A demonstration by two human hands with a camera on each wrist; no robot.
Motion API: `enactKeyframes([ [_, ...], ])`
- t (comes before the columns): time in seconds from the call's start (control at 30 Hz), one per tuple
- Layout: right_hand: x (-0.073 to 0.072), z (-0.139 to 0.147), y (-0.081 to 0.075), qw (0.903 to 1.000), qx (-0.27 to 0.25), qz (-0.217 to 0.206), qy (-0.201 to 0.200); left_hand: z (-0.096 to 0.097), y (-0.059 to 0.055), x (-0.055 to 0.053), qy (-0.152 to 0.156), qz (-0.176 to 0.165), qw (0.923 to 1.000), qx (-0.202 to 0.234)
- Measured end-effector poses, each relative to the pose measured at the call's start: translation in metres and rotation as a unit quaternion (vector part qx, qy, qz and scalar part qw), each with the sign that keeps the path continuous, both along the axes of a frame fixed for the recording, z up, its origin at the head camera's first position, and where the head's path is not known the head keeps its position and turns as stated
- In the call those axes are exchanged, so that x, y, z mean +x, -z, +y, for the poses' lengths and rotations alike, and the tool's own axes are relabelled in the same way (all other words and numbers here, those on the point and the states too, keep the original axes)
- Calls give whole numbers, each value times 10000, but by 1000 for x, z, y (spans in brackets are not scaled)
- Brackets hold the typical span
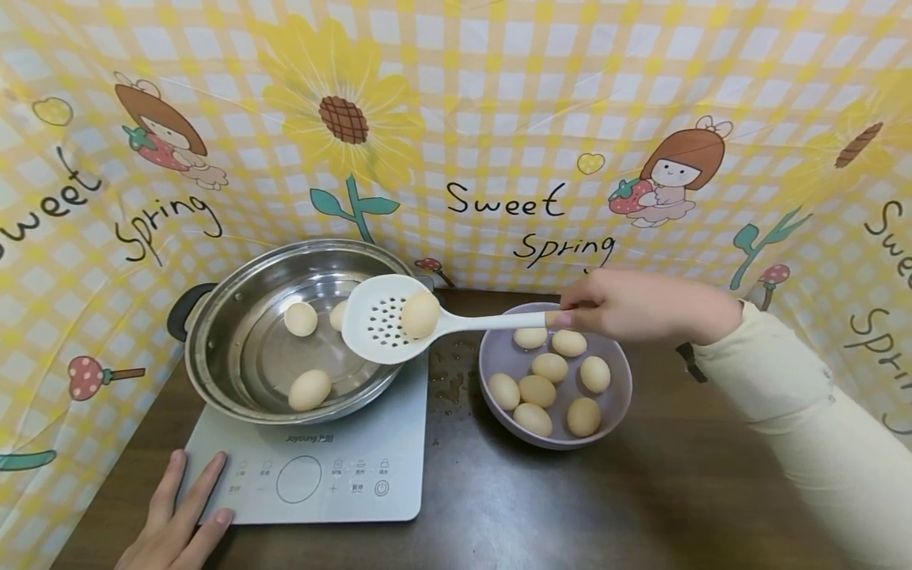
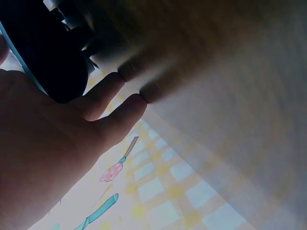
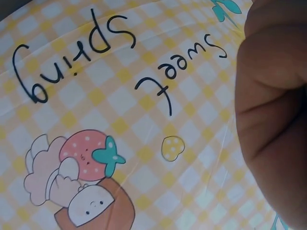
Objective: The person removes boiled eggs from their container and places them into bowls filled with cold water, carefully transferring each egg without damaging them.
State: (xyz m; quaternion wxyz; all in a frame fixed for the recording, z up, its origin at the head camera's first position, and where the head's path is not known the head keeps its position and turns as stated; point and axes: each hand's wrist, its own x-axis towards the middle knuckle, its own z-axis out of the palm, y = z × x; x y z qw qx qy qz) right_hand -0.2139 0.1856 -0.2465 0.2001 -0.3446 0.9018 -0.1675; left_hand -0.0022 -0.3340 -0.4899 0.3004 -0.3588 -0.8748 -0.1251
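My right hand (image 1: 627,305) grips the handle of a white slotted skimmer (image 1: 378,321) above the table. One brown egg (image 1: 420,315) lies in its bowl, over the right rim of a steel pot (image 1: 221,340). Inside the pot are an egg (image 1: 301,319), another egg (image 1: 309,390) and one partly hidden by the skimmer. Below the handle stands a purple bowl (image 1: 618,412) with several eggs. With fingers spread, my left hand (image 1: 178,518) rests at the front left corner of the white induction cooker (image 1: 388,451). In the right wrist view the curled right hand (image 3: 276,115) hides the handle.
The pot sits on the cooker, its black side handle (image 1: 191,310) pointing left. Water drops (image 1: 449,386) wet the dark table (image 1: 492,499) between cooker and bowl. A yellow checked cloth (image 1: 499,119) hangs close behind and along both sides.
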Motion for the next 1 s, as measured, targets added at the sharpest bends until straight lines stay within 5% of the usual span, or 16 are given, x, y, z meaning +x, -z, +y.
enactKeyframes([
  [0.3, 0, 16, 2, 9997, 109, 205, 33, 0, 2, -1, -36, -108, 9999, -35],
  [1.0, 11, 54, 5, 9974, 241, -98, 672, 2, 3, -2, 69, 73, 9999, 127],
])
